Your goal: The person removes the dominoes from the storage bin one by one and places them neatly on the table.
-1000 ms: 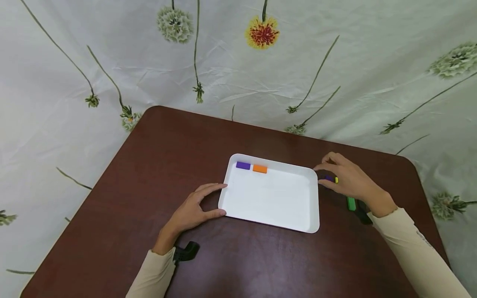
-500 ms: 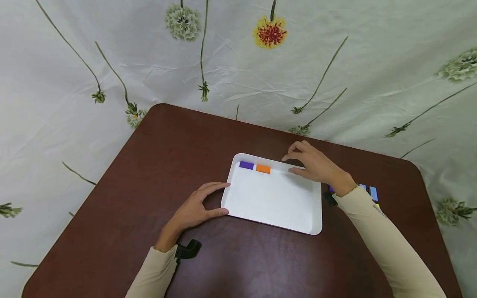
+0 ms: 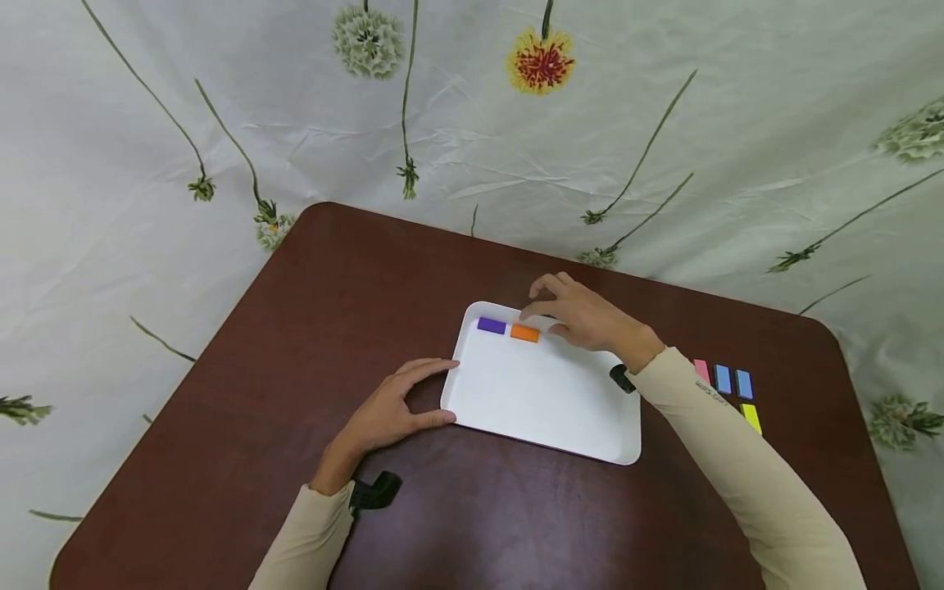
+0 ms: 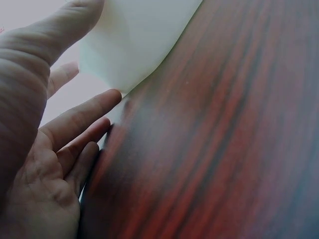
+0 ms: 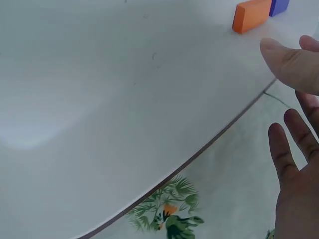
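A shallow white tray (image 3: 542, 393) lies on the dark red-brown table. Near its far left corner a purple rectangular block (image 3: 492, 326) and an orange rectangular block (image 3: 524, 333) lie end to end with a small gap. My left hand (image 3: 394, 410) touches the tray's left side, thumb and fingers spread and fairly straight; the left wrist view shows fingertips (image 4: 115, 94) at the wall. Over the far rim hovers my right hand (image 3: 583, 315), just right of the orange block. In the right wrist view its thumb (image 5: 291, 64) is close to the orange block, and nothing shows between the fingers.
Right of the tray, partly behind the right sleeve (image 3: 730, 442), lie a pink block (image 3: 701, 370), two blue blocks (image 3: 723, 379) and a yellow block (image 3: 751, 418). A flower-printed white cloth (image 3: 457, 106) hangs behind the table's far edge.
My right hand has moved left from beside the tray's right edge to the orange block, uncovering pink, blue and yellow blocks. The left hand stays at the tray. The head view shifted slightly.
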`<state>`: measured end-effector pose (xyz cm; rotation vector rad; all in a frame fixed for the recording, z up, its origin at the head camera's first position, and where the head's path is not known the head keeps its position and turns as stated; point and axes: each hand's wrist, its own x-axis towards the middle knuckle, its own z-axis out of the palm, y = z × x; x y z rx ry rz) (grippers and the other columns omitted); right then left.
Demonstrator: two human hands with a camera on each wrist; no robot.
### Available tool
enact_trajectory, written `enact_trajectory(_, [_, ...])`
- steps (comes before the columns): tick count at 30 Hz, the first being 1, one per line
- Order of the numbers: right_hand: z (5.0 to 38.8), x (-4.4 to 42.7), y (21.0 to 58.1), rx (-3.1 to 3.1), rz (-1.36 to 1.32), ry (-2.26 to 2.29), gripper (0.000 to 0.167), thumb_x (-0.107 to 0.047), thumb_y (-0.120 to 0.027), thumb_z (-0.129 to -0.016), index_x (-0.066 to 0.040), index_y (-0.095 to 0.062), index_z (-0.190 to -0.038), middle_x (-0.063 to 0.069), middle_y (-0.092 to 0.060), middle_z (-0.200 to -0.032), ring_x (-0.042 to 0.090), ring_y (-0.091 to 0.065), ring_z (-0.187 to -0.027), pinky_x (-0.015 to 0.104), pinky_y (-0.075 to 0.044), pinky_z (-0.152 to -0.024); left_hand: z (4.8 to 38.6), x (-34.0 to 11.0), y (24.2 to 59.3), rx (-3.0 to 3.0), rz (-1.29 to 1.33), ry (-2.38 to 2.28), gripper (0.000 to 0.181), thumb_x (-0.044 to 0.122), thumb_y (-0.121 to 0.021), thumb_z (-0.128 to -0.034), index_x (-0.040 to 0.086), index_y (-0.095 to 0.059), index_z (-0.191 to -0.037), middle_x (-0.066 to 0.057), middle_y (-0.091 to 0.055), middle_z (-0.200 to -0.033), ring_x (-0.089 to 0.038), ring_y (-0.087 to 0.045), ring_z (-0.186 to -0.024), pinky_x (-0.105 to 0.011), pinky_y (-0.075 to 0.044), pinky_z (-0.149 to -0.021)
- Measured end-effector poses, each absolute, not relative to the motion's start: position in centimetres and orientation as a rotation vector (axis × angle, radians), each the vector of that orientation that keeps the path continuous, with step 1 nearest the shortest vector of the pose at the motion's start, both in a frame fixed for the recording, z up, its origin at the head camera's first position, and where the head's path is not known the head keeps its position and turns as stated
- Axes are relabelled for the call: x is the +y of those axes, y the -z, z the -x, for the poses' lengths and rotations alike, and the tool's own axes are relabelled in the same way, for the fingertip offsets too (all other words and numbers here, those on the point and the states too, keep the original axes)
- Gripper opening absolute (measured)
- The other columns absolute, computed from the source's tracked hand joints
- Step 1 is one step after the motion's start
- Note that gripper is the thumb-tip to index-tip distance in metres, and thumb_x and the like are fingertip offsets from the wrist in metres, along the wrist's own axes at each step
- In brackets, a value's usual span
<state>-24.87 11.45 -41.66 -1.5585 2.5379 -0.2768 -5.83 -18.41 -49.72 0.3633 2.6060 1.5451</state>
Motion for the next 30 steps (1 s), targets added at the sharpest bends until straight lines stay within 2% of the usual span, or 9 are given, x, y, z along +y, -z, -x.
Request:
enact_trajectory(6, [25.1, 10.2, 42.0, 2.467, 1.547, 0.238, 0.047, 0.006, -0.07, -0.089, -0.028, -0.071, -0.122, 0.006, -0.042, -0.144, 0.027, -0.04, -0.127, 0.046, -0.043, -0.104, 5.9, -18.4, 49.6, 2.606, -0.354, -1.541, 0.07, 0.042, -0.084, -0.0797, 0.032, -0.056, -0.143, 0.004, -0.05, -0.146, -0.021, -0.043, -0.14, -0.052, -0.035, -0.114])
enact_trajectory(14, [24.9, 9.1, 42.2, 2.434, 1.54, 0.157, 0.045, 0.007, -0.063, -0.092, -0.028, -0.07, -0.121, 0.006, -0.04, -0.149, 0.027, -0.038, -0.13, 0.047, -0.04, -0.108, 5.9, -18.4, 49.5, 2.606, -0.359, -1.545, 0.07, 0.042, -0.085, -0.0795, 0.032, -0.056, -0.142, 0.003, -0.051, -0.146, -0.021, -0.043, -0.14, -0.052, -0.034, -0.114])
enact_trajectory(22, [25.0, 8.7, 42.6, 2.444, 1.544, 0.069, 0.04, -0.001, -0.066, -0.094, -0.03, -0.069, -0.122, 0.005, -0.039, -0.15, 0.027, -0.039, -0.13, 0.047, -0.04, -0.109, 5.8, -18.3, 49.5, 2.611, -0.37, -1.545, 0.07, 0.042, -0.085, -0.0795, 0.031, -0.056, -0.142, 0.004, -0.051, -0.146, -0.02, -0.043, -0.14, -0.052, -0.035, -0.114])
enact_trajectory(30, [25.3, 8.8, 42.9, 2.447, 1.551, 0.055, 0.042, -0.002, -0.068, -0.093, -0.03, -0.069, -0.124, 0.006, -0.039, -0.15, 0.029, -0.039, -0.129, 0.047, -0.04, -0.108, 5.7, -18.3, 49.6, 2.614, -0.352, -1.538, 0.069, 0.043, -0.084, -0.0796, 0.035, -0.055, -0.142, 0.003, -0.05, -0.147, -0.021, -0.043, -0.14, -0.052, -0.035, -0.114])
